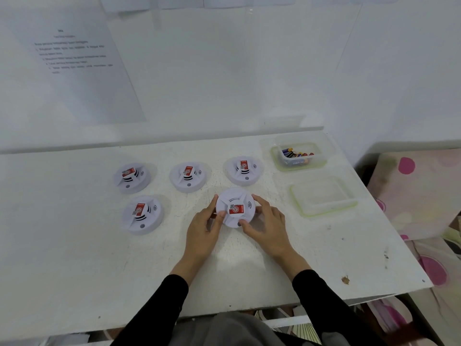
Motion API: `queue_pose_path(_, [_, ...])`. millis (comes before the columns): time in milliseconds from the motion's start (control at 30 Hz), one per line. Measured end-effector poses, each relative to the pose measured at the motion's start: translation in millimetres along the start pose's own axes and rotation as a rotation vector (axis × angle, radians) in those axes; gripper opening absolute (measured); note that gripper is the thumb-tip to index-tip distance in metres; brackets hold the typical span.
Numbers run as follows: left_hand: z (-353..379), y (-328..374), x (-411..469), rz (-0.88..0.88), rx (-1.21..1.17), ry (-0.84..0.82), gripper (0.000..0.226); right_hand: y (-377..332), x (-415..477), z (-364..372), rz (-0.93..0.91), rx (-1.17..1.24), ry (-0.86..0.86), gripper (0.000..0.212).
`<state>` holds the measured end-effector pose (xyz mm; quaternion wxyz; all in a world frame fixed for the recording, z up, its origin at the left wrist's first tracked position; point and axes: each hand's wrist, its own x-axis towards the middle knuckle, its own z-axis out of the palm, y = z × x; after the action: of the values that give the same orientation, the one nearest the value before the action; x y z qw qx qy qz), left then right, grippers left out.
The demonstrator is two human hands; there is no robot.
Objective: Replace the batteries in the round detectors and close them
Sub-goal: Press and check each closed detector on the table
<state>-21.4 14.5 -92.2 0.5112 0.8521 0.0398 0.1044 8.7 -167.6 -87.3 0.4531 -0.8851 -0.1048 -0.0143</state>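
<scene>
- The detector (235, 208) is mid-bench, red label up, between both hands.
- The left hand (203, 227) curls its fingers round the left rim; the right hand (264, 224) grips the right rim.
- Four other detectors (188, 176) lie toward the far left edge, and a battery tub (299, 167) is at the far right corner.

I have both arms in black long sleeves (159, 303) stretched forward from the bottom of the view, with the wrists bare and angled inward toward each other. My left grip (203, 226) curls its fingers along the left rim of the round white plastic detector with the red label (235, 208), thumb lying on its top face. My right grip (264, 226) cups the opposite rim, fingers bent over the right edge, thumb at the near edge.
</scene>
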Motion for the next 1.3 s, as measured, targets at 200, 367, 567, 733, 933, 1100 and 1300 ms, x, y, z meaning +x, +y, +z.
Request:
queue_pose_path(200, [0, -1, 0, 0.003, 0.001, -0.006, 0.052, 0, 0, 2, -0.007, -0.019, -0.006, 0.071])
queue_pose_path(367, [0, -2, 0, 0.0, 0.004, -0.015, 0.051, 3, 0, 0, -0.011, -0.008, -0.012, 0.067])
queue_pose_path(567, [-1, 1, 0, 0.022, 0.018, -0.01, 0.047, 5, 1, 0, 0.024, 0.036, -0.004, 0.048])
queue_pose_path(733, [-2, -1, -1, 0.051, 0.02, -0.018, 0.049, 9, 1, 3, 0.006, 0.019, -0.002, 0.046])
queue_pose_path(933, [-2, 1, -1, 0.059, 0.02, -0.017, 0.049, 14, 2, 6, -0.007, 0.011, 0.007, 0.048])
queue_pose_path(1100, [-3, 5, -2, 0.056, 0.009, -0.007, 0.043, 13, 2, 5, -0.01, 0.015, 0.016, 0.049])
queue_pose_path(1300, [-2, 0, -1, 0.054, 0.02, -0.011, 0.046, 13, 2, 6, -0.02, 0.007, 0.019, 0.049])
